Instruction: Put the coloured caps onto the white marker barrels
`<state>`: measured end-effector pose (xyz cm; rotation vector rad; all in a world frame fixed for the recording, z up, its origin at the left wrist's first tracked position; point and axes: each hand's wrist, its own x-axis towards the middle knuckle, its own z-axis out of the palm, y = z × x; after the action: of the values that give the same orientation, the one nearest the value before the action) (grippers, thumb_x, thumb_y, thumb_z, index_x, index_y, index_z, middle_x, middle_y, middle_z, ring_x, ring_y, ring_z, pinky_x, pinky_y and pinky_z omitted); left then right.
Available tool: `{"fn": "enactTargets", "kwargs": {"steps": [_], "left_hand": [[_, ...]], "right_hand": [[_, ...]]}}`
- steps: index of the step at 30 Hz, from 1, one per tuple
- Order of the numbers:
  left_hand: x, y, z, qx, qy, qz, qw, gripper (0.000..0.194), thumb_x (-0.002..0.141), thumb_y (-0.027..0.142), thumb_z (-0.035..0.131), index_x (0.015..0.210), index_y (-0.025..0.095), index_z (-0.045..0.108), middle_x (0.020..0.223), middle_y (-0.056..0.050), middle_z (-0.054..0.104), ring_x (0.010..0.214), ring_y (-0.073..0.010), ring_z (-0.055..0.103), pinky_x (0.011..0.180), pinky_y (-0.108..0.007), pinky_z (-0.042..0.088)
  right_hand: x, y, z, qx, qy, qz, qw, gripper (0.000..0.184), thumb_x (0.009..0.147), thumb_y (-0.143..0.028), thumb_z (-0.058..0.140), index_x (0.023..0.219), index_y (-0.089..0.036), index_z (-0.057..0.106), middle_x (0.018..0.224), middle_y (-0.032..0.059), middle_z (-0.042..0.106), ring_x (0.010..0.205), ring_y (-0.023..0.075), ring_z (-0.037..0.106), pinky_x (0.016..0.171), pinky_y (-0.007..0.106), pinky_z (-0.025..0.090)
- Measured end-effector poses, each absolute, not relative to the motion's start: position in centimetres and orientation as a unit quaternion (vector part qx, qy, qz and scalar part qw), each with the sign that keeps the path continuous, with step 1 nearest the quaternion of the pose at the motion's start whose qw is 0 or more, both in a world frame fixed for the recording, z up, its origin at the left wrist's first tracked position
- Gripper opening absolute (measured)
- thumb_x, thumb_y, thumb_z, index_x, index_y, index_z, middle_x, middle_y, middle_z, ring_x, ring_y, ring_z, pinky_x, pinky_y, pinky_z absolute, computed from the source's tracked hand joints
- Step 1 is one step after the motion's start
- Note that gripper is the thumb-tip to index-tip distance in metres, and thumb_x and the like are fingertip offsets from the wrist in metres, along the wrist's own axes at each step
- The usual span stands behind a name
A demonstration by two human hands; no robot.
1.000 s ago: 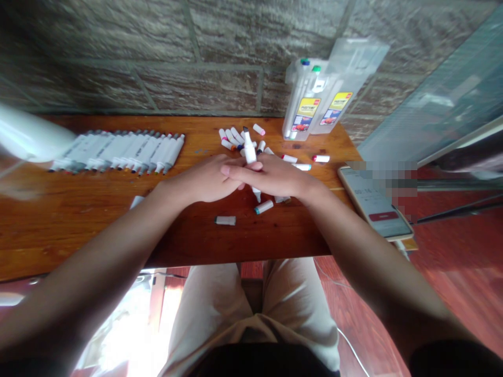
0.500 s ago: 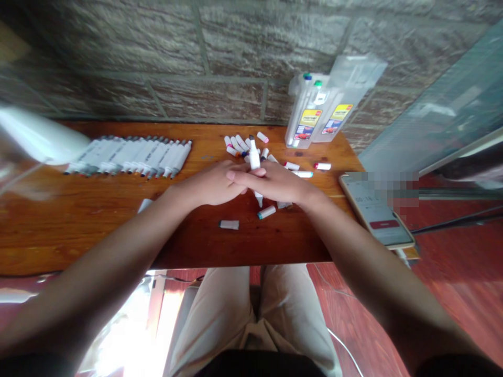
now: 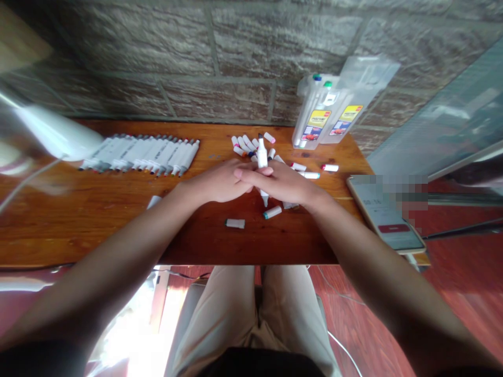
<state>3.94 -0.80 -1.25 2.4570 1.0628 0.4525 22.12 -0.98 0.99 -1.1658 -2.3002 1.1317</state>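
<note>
An uncapped white marker (image 3: 263, 153) stands nearly upright between my two hands, its dark tip pointing up toward the wall. My left hand (image 3: 223, 180) reaches in from the left, closed against the marker. From the other side, my right hand (image 3: 286, 180) is closed on it as well, and the thumbs cross near the barrel. Most of the other fingers are hidden. Loose caps (image 3: 243, 142) lie just beyond the hands, several with coloured ends. Nearer to me are a teal-ended cap (image 3: 272, 212) and a grey-ended cap (image 3: 234, 223).
A long row of markers (image 3: 145, 154) lies at the left, beside a white lamp (image 3: 58, 131). A clear plastic marker case (image 3: 314, 118) stands open against the stone wall (image 3: 243, 52). At the wooden table's (image 3: 204, 248) right end lies a phone (image 3: 385, 214).
The whole scene has shifted slightly to the right as the head view turned. Both hands keep the same hold on the marker.
</note>
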Motion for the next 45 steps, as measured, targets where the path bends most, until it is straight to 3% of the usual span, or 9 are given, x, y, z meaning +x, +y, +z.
{"fn": "enactTargets", "kwargs": {"steps": [9, 18, 27, 35, 45], "left_hand": [[3.96, -0.68, -1.35, 0.892, 0.368, 0.164, 0.205, 0.037, 0.104, 0.031, 0.037, 0.092, 0.019, 0.07, 0.082, -0.004, 0.073, 0.098, -0.0188, 0.07, 0.1, -0.029, 0.051], [4.08, -0.98, -1.07, 0.889, 0.371, 0.167, 0.21, 0.032, 0.102, 0.025, 0.038, 0.091, 0.019, 0.068, 0.095, -0.006, 0.076, 0.104, -0.0203, 0.069, 0.101, -0.031, 0.05], [4.01, -0.81, -1.17, 0.885, 0.376, 0.171, 0.217, 0.035, 0.101, 0.028, 0.04, 0.074, 0.02, 0.061, 0.076, -0.004, 0.07, 0.103, -0.0206, 0.069, 0.101, -0.03, 0.049], [4.1, -0.8, -1.14, 0.885, 0.372, 0.178, 0.215, 0.039, 0.103, 0.032, 0.04, 0.076, 0.019, 0.064, 0.078, -0.005, 0.072, 0.099, -0.0206, 0.07, 0.102, -0.031, 0.049], [3.98, -0.67, -1.12, 0.892, 0.374, 0.155, 0.2, 0.042, 0.107, 0.037, 0.035, 0.094, 0.018, 0.07, 0.083, -0.004, 0.073, 0.099, -0.0179, 0.07, 0.1, -0.028, 0.05]], "right_hand": [[22.12, -0.98, 0.9, -0.412, -0.799, 0.406, 0.165, 0.056, 0.092, -0.067, 0.053, 0.087, -0.016, 0.077, 0.081, 0.0027, 0.072, 0.085, 0.0165, 0.065, 0.08, 0.027, 0.043], [22.17, -0.87, 0.54, -0.409, -0.8, 0.406, 0.168, 0.057, 0.093, -0.068, 0.052, 0.091, -0.017, 0.078, 0.089, 0.0045, 0.075, 0.093, 0.0189, 0.067, 0.086, 0.027, 0.045], [22.15, -0.88, 0.65, -0.412, -0.797, 0.411, 0.162, 0.058, 0.091, -0.069, 0.052, 0.088, -0.016, 0.076, 0.084, 0.0039, 0.073, 0.086, 0.0173, 0.065, 0.08, 0.027, 0.044], [22.08, -1.04, 0.82, -0.406, -0.805, 0.402, 0.162, 0.057, 0.093, -0.067, 0.051, 0.086, -0.017, 0.076, 0.077, 0.0017, 0.07, 0.082, 0.016, 0.065, 0.078, 0.026, 0.043], [22.08, -0.97, 0.65, -0.41, -0.801, 0.4, 0.172, 0.059, 0.092, -0.069, 0.052, 0.083, -0.016, 0.075, 0.079, 0.003, 0.071, 0.084, 0.0167, 0.064, 0.078, 0.026, 0.042]]}}
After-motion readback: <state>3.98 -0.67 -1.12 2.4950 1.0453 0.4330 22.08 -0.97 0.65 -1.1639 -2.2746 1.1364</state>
